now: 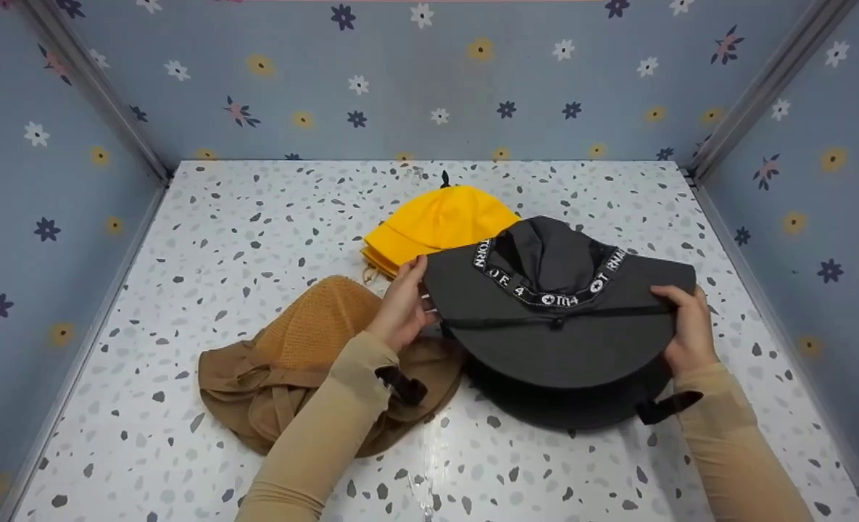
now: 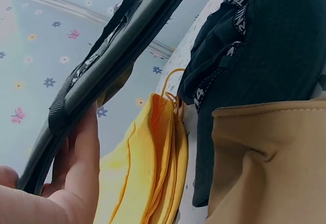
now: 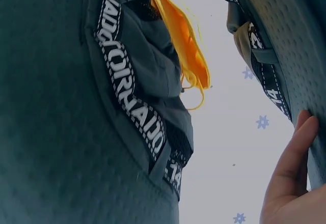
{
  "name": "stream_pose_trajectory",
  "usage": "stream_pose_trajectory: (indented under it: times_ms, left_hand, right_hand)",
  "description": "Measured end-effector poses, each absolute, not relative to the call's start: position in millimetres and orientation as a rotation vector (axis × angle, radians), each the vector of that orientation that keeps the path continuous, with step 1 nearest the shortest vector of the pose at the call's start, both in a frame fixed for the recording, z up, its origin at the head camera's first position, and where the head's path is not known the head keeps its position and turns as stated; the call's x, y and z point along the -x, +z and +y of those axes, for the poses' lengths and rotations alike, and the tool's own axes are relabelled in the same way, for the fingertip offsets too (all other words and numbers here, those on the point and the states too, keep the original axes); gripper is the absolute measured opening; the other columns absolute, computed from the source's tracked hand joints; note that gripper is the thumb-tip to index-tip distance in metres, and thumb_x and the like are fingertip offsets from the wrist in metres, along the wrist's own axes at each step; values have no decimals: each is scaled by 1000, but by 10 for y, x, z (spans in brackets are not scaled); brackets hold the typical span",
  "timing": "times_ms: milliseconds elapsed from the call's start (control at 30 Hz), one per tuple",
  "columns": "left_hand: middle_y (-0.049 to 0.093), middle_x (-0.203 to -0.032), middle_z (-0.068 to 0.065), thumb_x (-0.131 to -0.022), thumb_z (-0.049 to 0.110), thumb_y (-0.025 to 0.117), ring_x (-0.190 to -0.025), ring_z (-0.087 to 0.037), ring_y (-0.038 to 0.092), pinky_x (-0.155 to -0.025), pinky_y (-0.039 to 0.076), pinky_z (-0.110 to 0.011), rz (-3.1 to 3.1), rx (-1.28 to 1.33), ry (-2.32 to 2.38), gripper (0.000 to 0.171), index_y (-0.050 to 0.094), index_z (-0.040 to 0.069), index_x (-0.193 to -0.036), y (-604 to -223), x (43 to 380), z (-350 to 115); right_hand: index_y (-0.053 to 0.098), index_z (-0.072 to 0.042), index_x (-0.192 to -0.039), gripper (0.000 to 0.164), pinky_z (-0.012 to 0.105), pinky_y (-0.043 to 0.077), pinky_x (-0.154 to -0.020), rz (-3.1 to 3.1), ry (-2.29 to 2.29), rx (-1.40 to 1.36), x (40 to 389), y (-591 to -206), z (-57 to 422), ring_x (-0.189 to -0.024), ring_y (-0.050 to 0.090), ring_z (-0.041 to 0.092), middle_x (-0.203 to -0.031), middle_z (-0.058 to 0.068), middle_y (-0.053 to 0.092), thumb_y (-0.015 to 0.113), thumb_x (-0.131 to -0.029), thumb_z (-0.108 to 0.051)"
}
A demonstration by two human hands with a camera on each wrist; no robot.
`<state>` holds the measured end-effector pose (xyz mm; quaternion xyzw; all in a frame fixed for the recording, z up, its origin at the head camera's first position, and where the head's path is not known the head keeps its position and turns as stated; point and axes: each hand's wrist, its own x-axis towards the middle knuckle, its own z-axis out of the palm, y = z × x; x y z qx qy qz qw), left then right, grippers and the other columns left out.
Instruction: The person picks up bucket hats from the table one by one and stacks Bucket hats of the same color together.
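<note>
Both hands hold up a dark grey wide-brimmed hat, its crown facing away and a lettered band and cord showing. My left hand pinches the brim's left side, the thumb near the edge. At the right side of the brim, my right hand grips it between thumb and fingers. A second dark hat lies beneath, mostly hidden in the head view; its lettered band shows in the right wrist view. In the left wrist view, the raised brim is tilted above the lower hat.
A brown hat with a woven crown and bow lies left, under the left forearm. Behind the dark hats is a yellow hat with a cord. Flower-patterned walls enclose the speckled table at the back and sides.
</note>
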<state>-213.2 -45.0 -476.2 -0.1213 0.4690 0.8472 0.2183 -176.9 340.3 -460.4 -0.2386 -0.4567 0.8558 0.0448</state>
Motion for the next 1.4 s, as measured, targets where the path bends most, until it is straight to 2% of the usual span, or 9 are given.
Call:
stream_pose_trajectory:
  times_ms: [167,367,567,667,767,900,1067,1300,1400]
  left_hand:
    - [55,-113,-9,-107,36,40,-78,-21,63,-75,54,-38,1292,329,2320,44,29,18,-146,-4779,2111,-408]
    - [63,-100,-6,-106,33,45,-70,-18,67,-67,58,-33,1368,323,2262,35,40,10,-133,-4805,2088,-358]
    - [62,-100,-5,-102,31,57,-77,-17,64,-87,56,-42,1573,283,2098,36,46,5,-125,-4848,2060,-334]
    - [59,-105,-7,-100,28,61,-83,-20,64,-95,54,-47,1660,229,2010,35,48,4,-122,-4874,2046,-322]
    - [60,-104,-9,-100,22,61,-83,-19,64,-92,56,-45,1722,167,1951,37,49,3,-130,-4900,2037,-303]
    - [63,-102,-11,-101,13,57,-83,-19,66,-84,59,-41,1773,97,1888,37,51,4,-136,-4939,2033,-279]
    - [61,-118,-17,-100,0,52,-90,-22,65,-77,60,-37,1848,54,1790,28,58,2,-127,-4964,2027,-265]
    - [57,-135,-17,-98,-4,49,-107,-25,64,-87,58,-37,1902,16,1697,33,67,4,-125,-4994,2039,-277]
    - [57,-136,-17,-98,-5,49,-108,-24,64,-90,57,-37,1885,16,1702,35,66,4,-126,-5016,2047,-276]
  right_hand:
    - [41,-24,-132,54,22,56,-80,-1452,2598,759,1703,-4605,3488,-95,60,11,-119,-4,51,64,-90,3]
    - [16,-33,-157,85,21,55,-82,-1482,2617,732,1606,-4633,3613,-99,61,8,-128,-7,45,61,-93,1]
    - [8,-40,-157,92,21,56,-82,-1486,2620,738,1526,-4716,3725,-97,62,7,-143,-8,38,60,-94,3]
    - [9,-45,-156,93,19,55,-81,-1553,2572,802,1495,-4763,3782,-99,60,5,-160,-7,22,61,-94,1]
    - [10,-45,-156,93,17,54,-80,-1641,2501,850,1476,-4811,3828,-98,59,3,-166,-6,6,62,-93,-1]
    - [9,-41,-157,93,17,54,-80,-1712,2453,871,1450,-4873,3866,-97,59,3,-159,-6,21,63,-93,-1]
    - [7,-39,-158,96,17,54,-81,-1729,2472,870,1425,-4940,3877,-97,61,2,-140,-10,38,64,-92,1]
    - [7,-36,-159,100,18,55,-79,-1742,2463,899,1418,-4981,3868,-93,63,3,-127,-11,44,66,-89,6]
    - [6,-34,-160,101,16,54,-79,-1795,2419,931,1443,-5002,3865,-93,62,1,-140,-4,43,66,-89,6]
